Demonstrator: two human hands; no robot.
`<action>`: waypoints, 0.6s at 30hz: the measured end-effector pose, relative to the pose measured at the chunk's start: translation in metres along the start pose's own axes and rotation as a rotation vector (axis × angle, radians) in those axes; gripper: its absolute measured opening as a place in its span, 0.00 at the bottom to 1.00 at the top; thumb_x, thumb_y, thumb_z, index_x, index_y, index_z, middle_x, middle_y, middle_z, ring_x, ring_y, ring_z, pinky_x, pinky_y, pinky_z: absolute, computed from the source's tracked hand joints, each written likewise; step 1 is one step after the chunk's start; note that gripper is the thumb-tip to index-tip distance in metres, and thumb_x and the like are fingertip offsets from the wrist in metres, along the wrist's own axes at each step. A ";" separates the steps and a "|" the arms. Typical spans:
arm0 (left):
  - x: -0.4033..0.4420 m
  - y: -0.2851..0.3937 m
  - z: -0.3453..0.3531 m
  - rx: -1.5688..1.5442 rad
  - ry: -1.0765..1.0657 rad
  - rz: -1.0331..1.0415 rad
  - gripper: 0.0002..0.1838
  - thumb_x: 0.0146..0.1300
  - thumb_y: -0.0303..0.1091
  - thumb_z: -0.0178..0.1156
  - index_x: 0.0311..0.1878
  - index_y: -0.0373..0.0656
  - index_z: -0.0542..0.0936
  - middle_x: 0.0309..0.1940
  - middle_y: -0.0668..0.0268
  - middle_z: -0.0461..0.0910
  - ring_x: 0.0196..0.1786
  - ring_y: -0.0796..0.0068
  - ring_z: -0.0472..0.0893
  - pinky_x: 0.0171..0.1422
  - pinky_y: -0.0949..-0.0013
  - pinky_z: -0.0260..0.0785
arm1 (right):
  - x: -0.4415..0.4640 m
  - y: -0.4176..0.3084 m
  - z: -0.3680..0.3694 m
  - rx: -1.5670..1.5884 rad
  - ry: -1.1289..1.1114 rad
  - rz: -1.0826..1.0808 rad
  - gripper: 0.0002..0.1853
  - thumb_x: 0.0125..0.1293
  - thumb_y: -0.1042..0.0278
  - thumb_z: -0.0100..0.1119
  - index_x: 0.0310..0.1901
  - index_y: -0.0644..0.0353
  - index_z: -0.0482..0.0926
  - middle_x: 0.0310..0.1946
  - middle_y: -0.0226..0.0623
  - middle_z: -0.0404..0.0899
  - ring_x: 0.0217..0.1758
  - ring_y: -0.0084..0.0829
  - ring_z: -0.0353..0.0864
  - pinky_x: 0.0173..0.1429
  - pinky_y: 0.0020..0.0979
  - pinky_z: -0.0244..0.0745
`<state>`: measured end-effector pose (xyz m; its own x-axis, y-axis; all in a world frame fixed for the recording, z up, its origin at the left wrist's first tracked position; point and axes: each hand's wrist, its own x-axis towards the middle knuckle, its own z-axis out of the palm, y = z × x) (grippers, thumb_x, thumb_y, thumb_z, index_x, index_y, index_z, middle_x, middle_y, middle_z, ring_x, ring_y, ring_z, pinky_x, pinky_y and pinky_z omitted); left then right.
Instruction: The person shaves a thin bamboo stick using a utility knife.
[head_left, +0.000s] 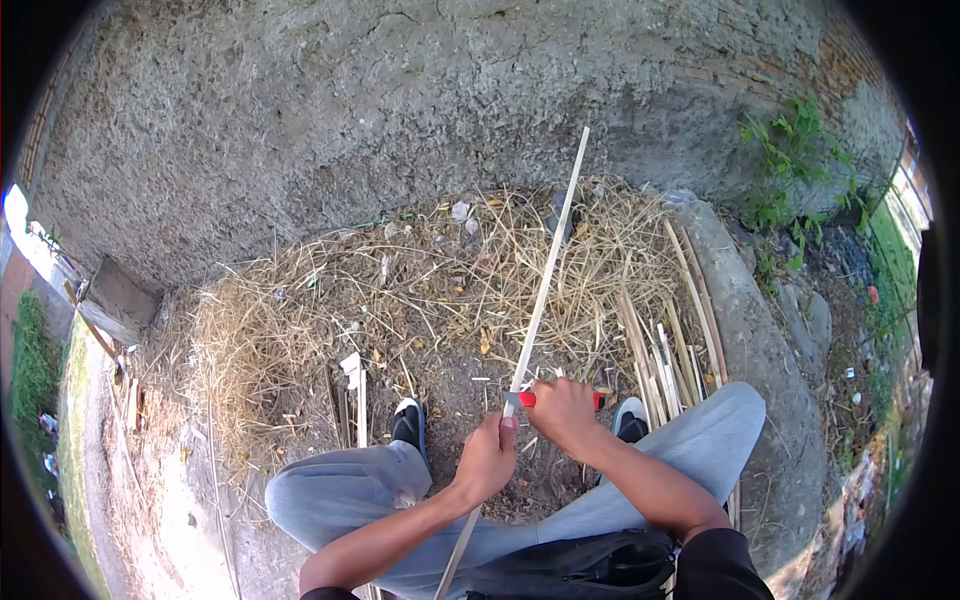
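A long pale wooden strip [552,262] slants from between my legs up toward the wall. My left hand [487,455] is wrapped round its lower part, with the thumb on the strip. Just to the right, my right hand [563,413] is closed on the red handle of a knife [527,399]. The knife's short grey blade lies against the strip just above my left hand. Both hands are close together over the ground between my knees.
Split strips [655,375] lie beside my right foot, and a smaller bundle [355,385] near my left foot. Dry straw and shavings [250,375] cover the ground. A rough wall [400,110] stands ahead, a low concrete edge [745,310] at right, a green plant [800,150] beyond.
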<state>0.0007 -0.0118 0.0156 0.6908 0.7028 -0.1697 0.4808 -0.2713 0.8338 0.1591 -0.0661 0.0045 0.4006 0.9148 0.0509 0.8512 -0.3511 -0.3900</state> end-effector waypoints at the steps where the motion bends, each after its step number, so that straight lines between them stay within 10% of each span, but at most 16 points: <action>1: -0.001 0.002 0.001 0.000 -0.001 -0.003 0.13 0.79 0.35 0.46 0.45 0.35 0.75 0.24 0.60 0.76 0.24 0.68 0.77 0.32 0.61 0.69 | 0.000 0.000 0.002 -0.027 0.008 0.002 0.08 0.59 0.68 0.56 0.30 0.61 0.84 0.25 0.54 0.83 0.30 0.54 0.87 0.34 0.52 0.79; 3: -0.003 0.005 0.004 0.039 0.017 -0.043 0.14 0.78 0.35 0.45 0.44 0.35 0.75 0.25 0.54 0.79 0.29 0.56 0.82 0.37 0.54 0.71 | 0.000 0.004 0.009 -0.055 0.012 0.008 0.08 0.60 0.68 0.56 0.30 0.61 0.84 0.25 0.53 0.84 0.31 0.54 0.87 0.35 0.52 0.80; 18: -0.002 0.004 0.006 0.114 0.008 -0.045 0.14 0.76 0.34 0.44 0.40 0.35 0.76 0.23 0.54 0.80 0.29 0.52 0.83 0.38 0.53 0.73 | 0.019 0.012 0.027 0.008 -0.090 0.066 0.09 0.59 0.70 0.55 0.30 0.62 0.84 0.30 0.54 0.84 0.35 0.56 0.86 0.42 0.53 0.80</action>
<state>0.0043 -0.0177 0.0159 0.6633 0.7208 -0.2010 0.5695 -0.3120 0.7605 0.1679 -0.0476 -0.0245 0.4232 0.9042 -0.0582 0.8211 -0.4099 -0.3972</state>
